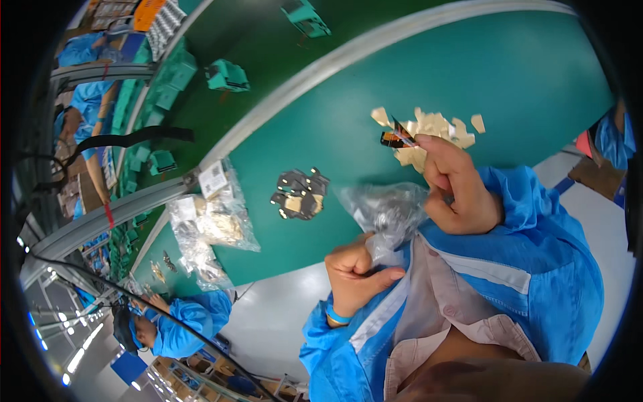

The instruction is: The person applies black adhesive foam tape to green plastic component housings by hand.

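Note:
My right hand (459,187) is raised over the green table (509,74) and pinches a small dark and orange strip part (395,139) between thumb and fingertips. My left hand (355,271) sits near my chest, closed on the lower edge of a clear plastic bag (385,214) that holds small dark pieces. A pile of tan square backing pieces (435,130) lies on the table just beyond the right hand. A cluster of dark flat parts (300,194) lies to the left of the bag.
Several clear bags with labels (211,224) lie at the table's left edge. A grey rail (321,70) separates the table from a conveyor carrying green fixtures (228,75). Another person in a blue coat (181,318) works at lower left.

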Demonstrator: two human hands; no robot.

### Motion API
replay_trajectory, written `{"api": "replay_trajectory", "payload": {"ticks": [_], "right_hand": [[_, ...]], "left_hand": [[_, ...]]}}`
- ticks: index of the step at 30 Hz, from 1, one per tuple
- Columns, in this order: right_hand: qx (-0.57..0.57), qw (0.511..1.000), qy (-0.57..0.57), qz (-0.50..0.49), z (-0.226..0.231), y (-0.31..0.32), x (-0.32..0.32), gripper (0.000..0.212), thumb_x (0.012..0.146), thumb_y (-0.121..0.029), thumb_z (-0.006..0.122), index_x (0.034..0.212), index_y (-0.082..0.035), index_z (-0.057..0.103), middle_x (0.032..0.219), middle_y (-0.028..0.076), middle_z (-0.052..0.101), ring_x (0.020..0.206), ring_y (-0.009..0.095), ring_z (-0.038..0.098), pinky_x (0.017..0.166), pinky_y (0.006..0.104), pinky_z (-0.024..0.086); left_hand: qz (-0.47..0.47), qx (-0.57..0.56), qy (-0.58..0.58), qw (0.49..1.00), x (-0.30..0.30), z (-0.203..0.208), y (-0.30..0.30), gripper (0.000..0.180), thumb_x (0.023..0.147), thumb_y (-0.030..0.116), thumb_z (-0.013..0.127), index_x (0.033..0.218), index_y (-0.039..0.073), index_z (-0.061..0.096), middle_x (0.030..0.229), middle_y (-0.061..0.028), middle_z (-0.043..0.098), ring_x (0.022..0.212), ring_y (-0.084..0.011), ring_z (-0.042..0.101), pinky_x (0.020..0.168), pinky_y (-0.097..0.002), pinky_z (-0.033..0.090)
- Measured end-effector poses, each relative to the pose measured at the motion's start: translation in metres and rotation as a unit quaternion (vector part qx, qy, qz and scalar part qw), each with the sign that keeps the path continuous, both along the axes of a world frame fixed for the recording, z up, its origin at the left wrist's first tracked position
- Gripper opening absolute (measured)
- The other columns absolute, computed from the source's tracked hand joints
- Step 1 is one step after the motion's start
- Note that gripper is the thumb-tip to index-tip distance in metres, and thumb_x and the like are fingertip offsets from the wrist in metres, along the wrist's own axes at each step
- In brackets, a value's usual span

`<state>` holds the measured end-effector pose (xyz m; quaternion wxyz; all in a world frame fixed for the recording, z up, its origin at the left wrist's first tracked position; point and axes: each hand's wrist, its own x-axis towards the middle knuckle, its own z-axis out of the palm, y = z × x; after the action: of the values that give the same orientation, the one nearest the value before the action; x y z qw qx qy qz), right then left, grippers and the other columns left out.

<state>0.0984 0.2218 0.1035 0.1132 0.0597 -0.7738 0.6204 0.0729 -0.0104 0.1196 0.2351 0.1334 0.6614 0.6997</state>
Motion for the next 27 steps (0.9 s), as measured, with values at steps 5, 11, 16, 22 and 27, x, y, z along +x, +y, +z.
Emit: {"api": "replay_trajectory", "payload": {"ticks": [5, 11, 16, 22, 27], "right_hand": [[-0.045, 0.995, 0.089, 0.02, 0.011, 0.001, -0.013, 0.08, 0.069, 0.01, 0.05, 0.145, 0.004, 0.025, 0.087, 0.007, 0.047, 0.07, 0.013, 0.042, 0.062, 0.0235, 0.037], [-0.218, 0.955, 0.049, 0.194, 0.016, 0.003, -0.027, 0.081, 0.075, 0.001, 0.061, 0.145, 0.002, 0.02, 0.11, 0.018, 0.055, 0.085, 0.022, 0.055, 0.076, 0.0345, 0.045], [-0.022, 0.985, 0.12, 0.122, 0.02, -0.016, -0.046, 0.087, 0.073, 0.003, 0.073, 0.148, -0.005, 0.029, 0.111, 0.014, 0.054, 0.082, 0.021, 0.054, 0.071, 0.0337, 0.045], [-0.018, 0.982, -0.069, 0.177, 0.029, -0.018, -0.046, 0.095, 0.069, 0.009, 0.062, 0.152, -0.016, 0.025, 0.105, 0.012, 0.054, 0.082, 0.025, 0.057, 0.069, 0.0366, 0.047], [-0.146, 0.978, -0.06, 0.133, 0.013, -0.029, -0.045, 0.094, 0.068, 0.015, 0.051, 0.152, -0.009, 0.016, 0.095, 0.009, 0.047, 0.077, 0.012, 0.051, 0.067, 0.0246, 0.042]], "left_hand": [[-0.002, 0.027, 0.02, 0.999, -0.007, 0.007, 0.014, 0.067, 0.064, 0.006, 0.091, 0.059, 0.012, 0.025, 0.061, 0.0008, 0.036, 0.059, -0.0124, 0.028, 0.052, -0.0272, 0.026], [0.123, 0.164, -0.08, 0.976, -0.016, -0.003, 0.021, 0.033, 0.07, -0.006, 0.06, 0.064, 0.01, 0.031, 0.073, -0.0054, 0.05, 0.065, -0.0107, 0.038, 0.059, -0.0269, 0.031], [0.062, 0.173, -0.184, 0.966, -0.032, -0.005, 0.005, 0.025, 0.079, 0.025, 0.049, 0.083, 0.0, 0.051, 0.099, -0.0198, 0.065, 0.088, -0.0226, 0.062, 0.079, -0.0318, 0.049], [0.184, 0.016, 0.222, 0.957, -0.037, -0.004, 0.037, 0.069, 0.075, 0.058, 0.072, 0.108, 0.005, 0.043, 0.107, -0.0104, 0.042, 0.104, -0.0216, 0.044, 0.094, -0.0373, 0.035], [0.066, -0.259, 0.411, 0.871, -0.019, 0.021, 0.033, 0.071, 0.064, 0.021, 0.088, 0.116, 0.003, 0.042, 0.107, -0.0114, 0.045, 0.099, -0.0231, 0.046, 0.091, -0.0366, 0.036]]}}
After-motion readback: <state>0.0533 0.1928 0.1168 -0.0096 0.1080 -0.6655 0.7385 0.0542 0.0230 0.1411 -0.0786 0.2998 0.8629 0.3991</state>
